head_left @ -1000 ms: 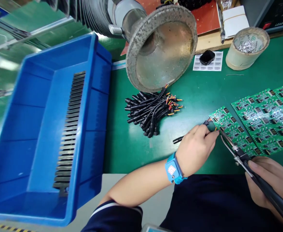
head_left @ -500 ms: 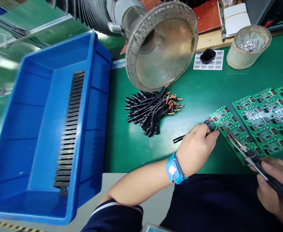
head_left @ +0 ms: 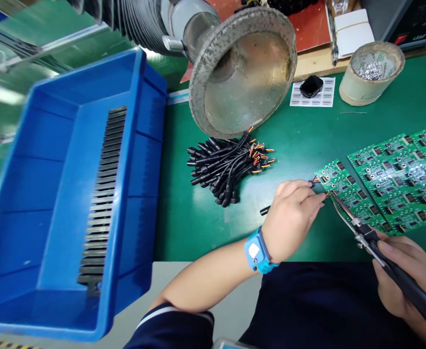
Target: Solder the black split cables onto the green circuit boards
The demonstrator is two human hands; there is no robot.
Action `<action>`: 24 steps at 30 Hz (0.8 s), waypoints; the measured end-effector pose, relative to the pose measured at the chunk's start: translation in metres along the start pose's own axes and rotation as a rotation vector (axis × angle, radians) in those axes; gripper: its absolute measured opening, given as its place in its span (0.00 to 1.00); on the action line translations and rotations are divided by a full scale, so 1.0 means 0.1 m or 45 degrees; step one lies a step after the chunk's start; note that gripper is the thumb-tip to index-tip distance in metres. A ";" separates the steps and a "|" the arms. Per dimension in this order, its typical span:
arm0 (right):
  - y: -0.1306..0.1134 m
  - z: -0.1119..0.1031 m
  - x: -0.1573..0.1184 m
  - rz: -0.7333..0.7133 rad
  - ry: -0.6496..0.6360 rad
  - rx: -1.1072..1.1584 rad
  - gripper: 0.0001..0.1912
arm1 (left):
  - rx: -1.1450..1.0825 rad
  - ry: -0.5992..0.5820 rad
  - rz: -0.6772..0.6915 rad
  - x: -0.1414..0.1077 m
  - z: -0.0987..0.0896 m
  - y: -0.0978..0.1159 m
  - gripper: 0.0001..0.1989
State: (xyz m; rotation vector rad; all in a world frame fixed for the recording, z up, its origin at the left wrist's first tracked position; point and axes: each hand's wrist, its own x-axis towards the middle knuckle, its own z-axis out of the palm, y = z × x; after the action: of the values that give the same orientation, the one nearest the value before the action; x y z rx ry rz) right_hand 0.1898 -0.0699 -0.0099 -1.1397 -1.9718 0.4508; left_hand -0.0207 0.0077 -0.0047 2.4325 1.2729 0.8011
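Note:
My left hand (head_left: 294, 220), with a blue wrist strap (head_left: 258, 251), pinches a black cable (head_left: 265, 211) whose coloured wire ends meet the left edge of a narrow green circuit board (head_left: 343, 180). Most of that cable is hidden under the hand. A second set of wires (head_left: 316, 179) joins the same edge just above. My right hand (head_left: 412, 254) is closed around a soldering iron (head_left: 390, 265) with a thin metal guide tube along it. Its tip rests at or just over the board edge, close beside the held wires; actual contact is too small to tell.
Larger circuit boards (head_left: 402, 179) lie at right. A pile of black cables (head_left: 222, 167) sits under a funnel-shaped fume hood (head_left: 198, 97). At left stands a blue bin (head_left: 140, 194) holding a dark slotted strip (head_left: 105, 194). A cardboard roll (head_left: 358, 87), a watch-like black object (head_left: 311, 86) and labels are behind.
The soldering iron and my right hand have moved left, bringing the tip from over the board to its wired edge. My left hand has shifted slightly left, its fingers straighter.

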 end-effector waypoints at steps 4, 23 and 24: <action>0.01 0.02 -0.01 -0.021 -0.014 -0.002 0.28 | -0.022 -0.028 -0.012 0.01 0.00 -0.01 0.08; -0.04 0.04 -0.07 0.214 -0.193 -0.108 0.08 | 0.136 -0.158 -0.023 0.01 -0.01 0.04 0.11; -0.03 0.03 -0.06 0.187 -0.189 -0.095 0.09 | 0.137 -0.165 -0.024 0.01 -0.01 0.04 0.11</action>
State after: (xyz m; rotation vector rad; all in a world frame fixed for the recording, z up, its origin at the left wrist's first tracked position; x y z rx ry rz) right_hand 0.1879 -0.0765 -0.0125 -1.3378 -2.0548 0.5559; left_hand -0.0177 0.0066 -0.0016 2.5061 1.3188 0.5732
